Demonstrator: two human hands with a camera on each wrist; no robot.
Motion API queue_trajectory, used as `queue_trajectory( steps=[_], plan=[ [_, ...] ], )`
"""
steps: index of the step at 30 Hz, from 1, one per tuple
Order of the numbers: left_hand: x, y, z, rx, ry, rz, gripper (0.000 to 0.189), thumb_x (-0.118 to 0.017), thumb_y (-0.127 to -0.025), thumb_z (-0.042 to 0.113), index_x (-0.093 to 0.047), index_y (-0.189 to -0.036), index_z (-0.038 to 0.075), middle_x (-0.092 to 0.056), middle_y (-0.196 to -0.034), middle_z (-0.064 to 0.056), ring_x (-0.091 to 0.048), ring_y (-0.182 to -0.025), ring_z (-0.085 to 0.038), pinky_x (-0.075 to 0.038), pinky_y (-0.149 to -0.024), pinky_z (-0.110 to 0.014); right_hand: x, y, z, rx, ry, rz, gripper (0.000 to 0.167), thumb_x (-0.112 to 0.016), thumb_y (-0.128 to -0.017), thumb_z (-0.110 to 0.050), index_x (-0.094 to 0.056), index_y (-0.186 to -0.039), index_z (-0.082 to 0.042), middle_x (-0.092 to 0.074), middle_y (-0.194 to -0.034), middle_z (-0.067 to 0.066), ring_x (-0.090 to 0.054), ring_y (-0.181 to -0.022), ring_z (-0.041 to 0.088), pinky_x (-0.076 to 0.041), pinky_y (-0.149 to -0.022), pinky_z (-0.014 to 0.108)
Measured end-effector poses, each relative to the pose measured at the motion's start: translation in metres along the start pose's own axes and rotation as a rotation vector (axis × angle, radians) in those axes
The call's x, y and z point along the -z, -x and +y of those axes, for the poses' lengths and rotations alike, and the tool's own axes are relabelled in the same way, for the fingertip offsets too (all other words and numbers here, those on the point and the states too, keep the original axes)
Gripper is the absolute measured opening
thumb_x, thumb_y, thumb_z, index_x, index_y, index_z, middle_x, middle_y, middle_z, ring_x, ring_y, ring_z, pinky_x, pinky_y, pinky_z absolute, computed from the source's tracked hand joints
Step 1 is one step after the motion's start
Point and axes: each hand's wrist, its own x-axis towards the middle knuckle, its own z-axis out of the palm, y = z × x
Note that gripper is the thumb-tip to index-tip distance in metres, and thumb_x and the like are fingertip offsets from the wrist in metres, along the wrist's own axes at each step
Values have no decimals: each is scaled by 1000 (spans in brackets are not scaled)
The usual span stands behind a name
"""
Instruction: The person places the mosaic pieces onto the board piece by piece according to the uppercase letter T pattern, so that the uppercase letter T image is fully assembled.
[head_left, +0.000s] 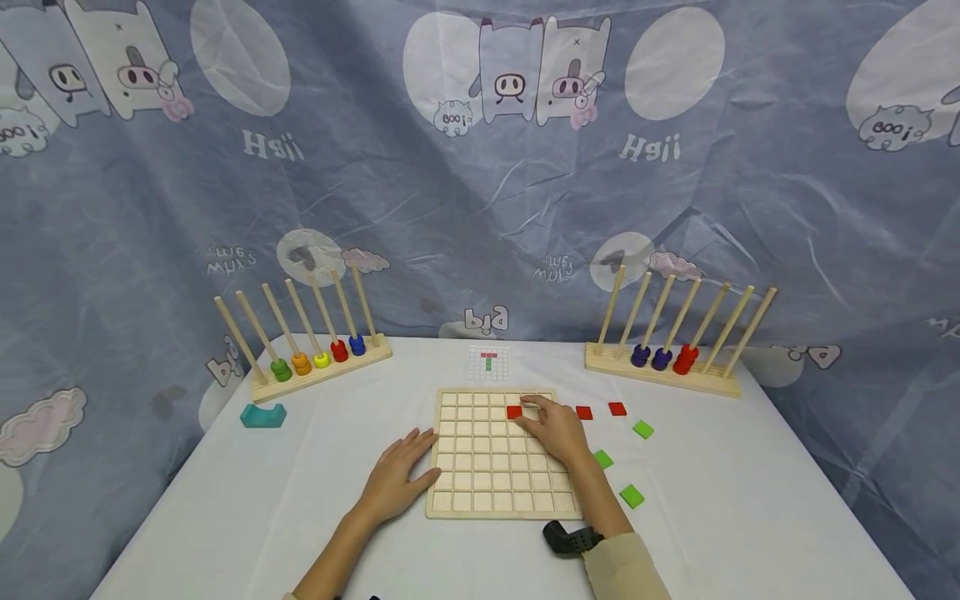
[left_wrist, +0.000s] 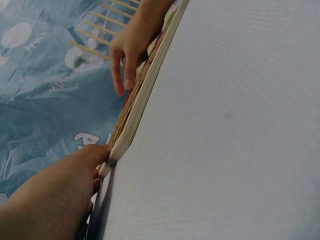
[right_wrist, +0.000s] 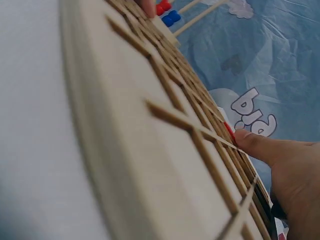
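Observation:
A square wooden grid board [head_left: 491, 518] lies on the white table. One red tile [head_left: 513, 412] sits in a cell of its upper rows. Over that part reaches my right hand [head_left: 557, 427], thumb tip at the tile and index finger apart from it; in the right wrist view the thumb [right_wrist: 255, 142] meets the red edge. My left hand [head_left: 397, 475] rests at the board's left side with fingers spread, its thumb [left_wrist: 95, 154] against the frame in the left wrist view. Right of the board lie red tiles [head_left: 583, 412] and green tiles [head_left: 632, 497].
Behind the board lies a small pattern card [head_left: 487, 363] with a red and green T on a grid. Wooden peg racks with coloured beads stand at the back left [head_left: 322, 368] and back right [head_left: 663, 370]. A teal block [head_left: 263, 416] lies at the left edge.

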Motion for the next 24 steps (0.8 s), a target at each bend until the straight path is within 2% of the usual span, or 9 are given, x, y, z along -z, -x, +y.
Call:
queue_trajectory(
  steps=[5, 10, 17, 24],
  plan=[
    [-1, 1, 1, -6, -8, 9, 58, -59, -88, 40, -47, -136, 12, -44, -140, -3, -31, -133, -25, -23, -107, -47, 12, 3, 10, -26, -18, -11, 45, -73, -77, -38, -65, -116, -17, -37, -49, -5, -26, -42, 9, -25, -40, 25],
    [0, 1, 2, -4, -2, 9, 58, -60, -88, 40, -46, -137, 12, -43, -140, -3, -31, -133, -26, -23, -107, -48, 30, 5, 29, -47, -49, 32, 43, -74, -78, -34, -66, -115, -15, -35, -47, -3, -25, -40, 10, -24, -36, 25],
    [1, 0, 2, 2, 2, -6, 58, -60, -88, 40, -46, -137, 12, -43, -141, -2, -30, -134, -24, -22, -108, -46, 55, 12, 62, -121, -42, 83, 39, -75, -77, -30, -67, -112, -15, -34, -47, -2, -26, -41, 12, -25, -38, 26],
    [1, -1, 1, 8, 2, -9, 58, -59, -88, 41, -46, -137, 12, -42, -141, -2, -30, -134, -24, -21, -108, -46, 68, 18, 76, -186, -50, 109, 42, -76, -76, -32, -67, -112, -14, -33, -50, -2, -28, -46, 13, -24, -42, 27]
  ],
)
